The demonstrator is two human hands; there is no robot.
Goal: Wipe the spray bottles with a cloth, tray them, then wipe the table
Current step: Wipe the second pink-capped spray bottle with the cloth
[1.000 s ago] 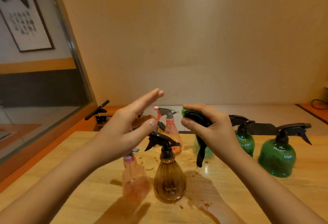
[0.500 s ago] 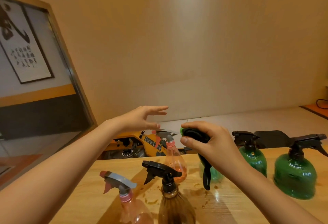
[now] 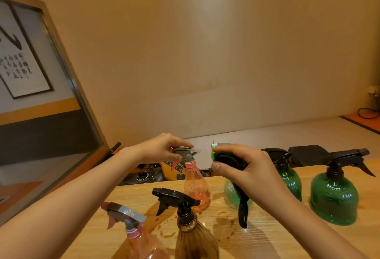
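Left hand [image 3: 162,149] curls round the grey trigger head of the far pink spray bottle [image 3: 196,189], which stands on the wet wooden table [image 3: 267,238]. Right hand [image 3: 242,168] clamps a black object [image 3: 230,161] with a hanging strap, over a pale green bottle [image 3: 229,196]. At the near edge stand a near pink bottle [image 3: 139,236] and a brown bottle [image 3: 191,236]. To the right are a small dark green bottle [image 3: 290,180] and a big dark green bottle [image 3: 334,199].

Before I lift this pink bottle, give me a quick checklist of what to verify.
1. Left hand grips the far pink teardrop plastic bottle by its grey trigger head: ok.
2. Right hand holds the black cloth: ok.
3. Tray in view: not ok, none seen.
4. Light wooden table dry: not ok, brown droplets.
5. Pale green round bottle under the cloth steady: cannot tell.
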